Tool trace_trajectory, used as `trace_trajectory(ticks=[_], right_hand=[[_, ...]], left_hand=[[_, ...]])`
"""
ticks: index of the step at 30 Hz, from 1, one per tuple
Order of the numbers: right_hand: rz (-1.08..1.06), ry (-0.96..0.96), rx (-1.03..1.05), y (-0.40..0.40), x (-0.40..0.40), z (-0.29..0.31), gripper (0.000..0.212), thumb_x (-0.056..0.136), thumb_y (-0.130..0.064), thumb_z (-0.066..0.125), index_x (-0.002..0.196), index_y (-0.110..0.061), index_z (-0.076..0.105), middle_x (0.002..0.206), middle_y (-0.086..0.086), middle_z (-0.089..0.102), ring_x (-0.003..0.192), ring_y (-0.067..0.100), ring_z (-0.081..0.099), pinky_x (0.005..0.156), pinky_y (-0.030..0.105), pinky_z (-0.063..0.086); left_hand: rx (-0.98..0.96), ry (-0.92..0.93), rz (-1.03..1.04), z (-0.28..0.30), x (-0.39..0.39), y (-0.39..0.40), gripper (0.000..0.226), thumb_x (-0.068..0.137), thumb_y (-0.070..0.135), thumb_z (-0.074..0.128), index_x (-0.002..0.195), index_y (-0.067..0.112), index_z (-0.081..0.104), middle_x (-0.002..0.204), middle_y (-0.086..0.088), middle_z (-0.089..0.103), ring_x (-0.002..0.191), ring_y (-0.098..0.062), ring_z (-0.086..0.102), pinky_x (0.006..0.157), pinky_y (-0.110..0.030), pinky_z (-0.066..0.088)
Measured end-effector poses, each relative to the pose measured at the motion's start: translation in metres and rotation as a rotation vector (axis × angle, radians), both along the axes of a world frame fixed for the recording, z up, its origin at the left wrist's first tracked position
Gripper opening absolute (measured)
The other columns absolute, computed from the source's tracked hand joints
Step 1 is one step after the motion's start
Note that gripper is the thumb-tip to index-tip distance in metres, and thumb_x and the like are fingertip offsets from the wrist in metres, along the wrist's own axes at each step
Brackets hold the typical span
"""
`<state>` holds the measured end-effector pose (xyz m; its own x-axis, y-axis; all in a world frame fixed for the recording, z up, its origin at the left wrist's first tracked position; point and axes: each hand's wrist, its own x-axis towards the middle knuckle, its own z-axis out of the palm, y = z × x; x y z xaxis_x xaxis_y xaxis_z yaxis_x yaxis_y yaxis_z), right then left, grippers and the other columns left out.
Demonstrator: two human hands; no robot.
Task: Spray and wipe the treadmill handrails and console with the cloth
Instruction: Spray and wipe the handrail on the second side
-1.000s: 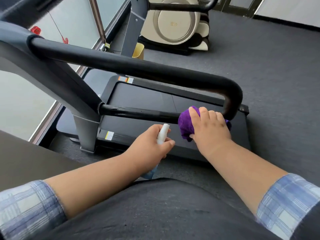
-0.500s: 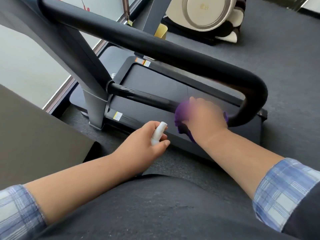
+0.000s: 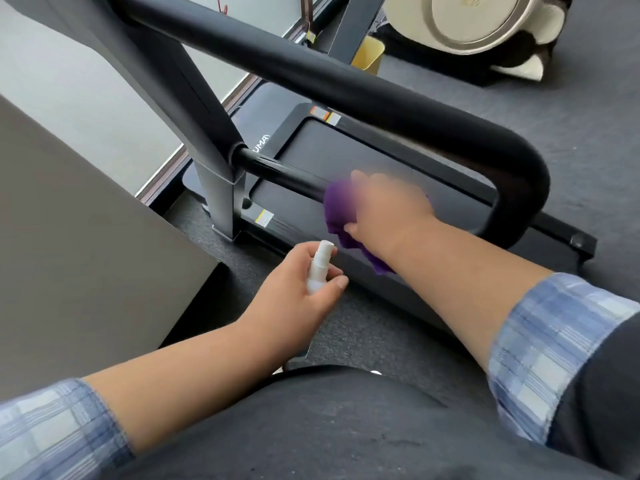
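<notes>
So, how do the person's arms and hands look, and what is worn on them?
Both hands, left hand and right hand, are bare: no gloves, and no rings or watch that I can see. The forearms are bare too. Each arm has a blue and white plaid sleeve, the left sleeve and right sleeve, pushed up toward the elbow. The right hand is blurred.

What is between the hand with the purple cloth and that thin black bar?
Only the purple cloth: the right hand presses it around the lower handrail, as the head view shows, blurred.
</notes>
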<state>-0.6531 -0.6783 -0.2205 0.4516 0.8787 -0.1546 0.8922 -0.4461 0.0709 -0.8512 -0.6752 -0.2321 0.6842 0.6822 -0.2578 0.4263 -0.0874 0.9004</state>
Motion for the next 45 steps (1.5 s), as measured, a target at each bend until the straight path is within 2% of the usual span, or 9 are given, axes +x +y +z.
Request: trace_trajectory(ticks=[5, 12, 21, 25, 29, 35, 38, 41, 45], right_hand=[[-0.001, -0.090, -0.002, -0.039, 0.014, 0.008, 0.058, 0.078, -0.059, 0.068, 0.116, -0.021, 0.046, 0.102, 0.004, 0.063, 0.092, 0.031, 0.063, 0.068, 0.039, 0.037], [0.016, -0.227, -0.011, -0.027, -0.002, -0.012, 0.106, 0.073, -0.079, 0.062, 0.149, -0.013, 0.028, 0.116, 0.010, 0.058, 0.095, 0.031, 0.063, 0.068, 0.038, 0.045], [0.050, -0.221, 0.027, 0.040, -0.023, -0.024, 0.073, 0.080, -0.070, 0.064, 0.118, -0.011, 0.045, 0.101, 0.009, 0.061, 0.088, 0.033, 0.066, 0.062, 0.037, 0.035], [0.033, -0.177, 0.017, 0.083, -0.039, -0.031, 0.075, 0.082, -0.070, 0.062, 0.123, -0.009, 0.046, 0.109, 0.011, 0.062, 0.096, 0.035, 0.065, 0.068, 0.039, 0.040], [0.004, -0.146, -0.008, 0.120, -0.053, -0.036, 0.065, 0.084, -0.063, 0.065, 0.117, -0.010, 0.046, 0.114, 0.012, 0.061, 0.103, 0.035, 0.063, 0.074, 0.040, 0.041], [0.013, -0.136, -0.019, 0.184, -0.078, -0.049, 0.047, 0.093, -0.043, 0.062, 0.122, -0.008, 0.047, 0.120, 0.013, 0.059, 0.108, 0.035, 0.062, 0.078, 0.040, 0.043], [-0.016, -0.095, -0.030, 0.208, -0.086, -0.049, 0.044, 0.097, -0.038, 0.057, 0.128, -0.009, 0.047, 0.125, 0.013, 0.058, 0.113, 0.035, 0.060, 0.083, 0.041, 0.043], [-0.011, -0.074, -0.029, 0.204, -0.082, -0.044, 0.045, 0.090, -0.036, 0.065, 0.124, -0.013, 0.047, 0.121, 0.011, 0.059, 0.108, 0.034, 0.061, 0.073, 0.039, 0.033], [-0.025, -0.049, -0.046, 0.174, -0.073, -0.027, 0.066, 0.077, -0.051, 0.073, 0.118, -0.013, 0.039, 0.107, 0.009, 0.060, 0.089, 0.033, 0.065, 0.058, 0.038, 0.034]], left_hand=[[-0.010, -0.200, 0.133, 0.005, 0.004, -0.006, 0.053, 0.084, 0.045, 0.068, 0.125, 0.065, 0.043, 0.100, 0.024, 0.061, 0.063, -0.002, 0.057, 0.056, -0.021, 0.053], [0.055, -0.157, 0.119, -0.001, -0.018, 0.002, 0.052, 0.080, 0.058, 0.063, 0.125, 0.069, 0.040, 0.106, 0.027, 0.060, 0.090, 0.000, 0.062, 0.075, -0.010, 0.047], [0.055, -0.123, 0.163, -0.008, -0.053, 0.044, 0.052, 0.086, 0.044, 0.065, 0.119, 0.074, 0.039, 0.105, 0.031, 0.059, 0.091, 0.005, 0.061, 0.077, -0.009, 0.046], [0.079, -0.130, 0.172, -0.010, -0.065, 0.072, 0.054, 0.086, 0.041, 0.067, 0.119, 0.075, 0.039, 0.105, 0.031, 0.059, 0.090, 0.006, 0.060, 0.076, -0.007, 0.045], [0.074, -0.129, 0.151, -0.016, -0.073, 0.101, 0.054, 0.086, 0.042, 0.067, 0.118, 0.075, 0.039, 0.105, 0.031, 0.059, 0.089, 0.002, 0.062, 0.081, -0.019, 0.051], [0.097, -0.132, 0.109, -0.016, -0.087, 0.144, 0.054, 0.086, 0.041, 0.067, 0.118, 0.074, 0.040, 0.107, 0.034, 0.058, 0.088, 0.004, 0.062, 0.077, -0.008, 0.046], [0.092, -0.115, 0.090, -0.016, -0.094, 0.160, 0.050, 0.083, 0.050, 0.067, 0.119, 0.074, 0.040, 0.106, 0.032, 0.059, 0.086, -0.001, 0.064, 0.083, -0.025, 0.054], [0.064, -0.103, 0.069, -0.015, -0.097, 0.171, 0.051, 0.078, 0.059, 0.064, 0.122, 0.071, 0.041, 0.103, 0.026, 0.061, 0.084, -0.009, 0.066, 0.085, -0.045, 0.057], [0.023, -0.128, 0.004, -0.010, -0.084, 0.182, 0.052, 0.079, 0.055, 0.067, 0.123, 0.070, 0.042, 0.103, 0.024, 0.062, 0.087, -0.011, 0.066, 0.084, -0.048, 0.057]])
